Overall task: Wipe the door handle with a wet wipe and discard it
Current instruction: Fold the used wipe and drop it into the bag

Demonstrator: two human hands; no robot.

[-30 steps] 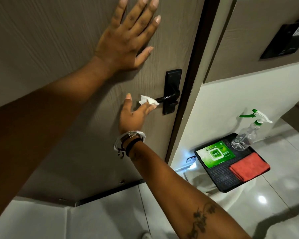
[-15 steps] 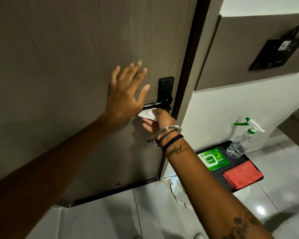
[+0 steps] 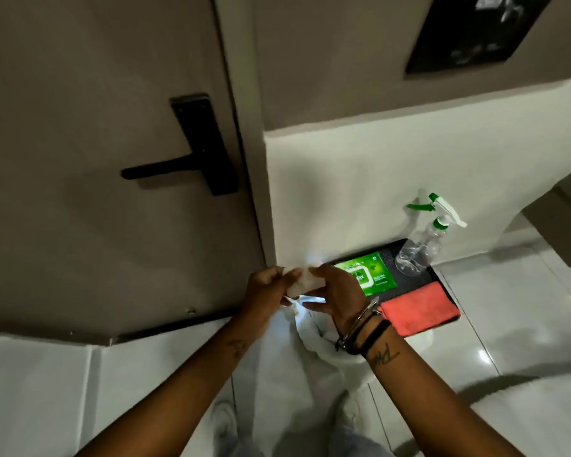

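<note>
Head camera looks down, close

The glossy pale tiled floor (image 3: 524, 308) carried a black tray (image 3: 440, 278) set against the wall. On the tray lay a green pack of wipes (image 3: 374, 270), a folded red cloth (image 3: 419, 308) just beside it, and 1 clear spray bottle (image 3: 419, 249) standing upright at the back.

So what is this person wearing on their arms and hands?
No sleeves or gloves: both forearms are bare. The right wrist carries a silver bangle and dark bands, with a script tattoo just below. The left forearm has a small dark tattoo.
</note>
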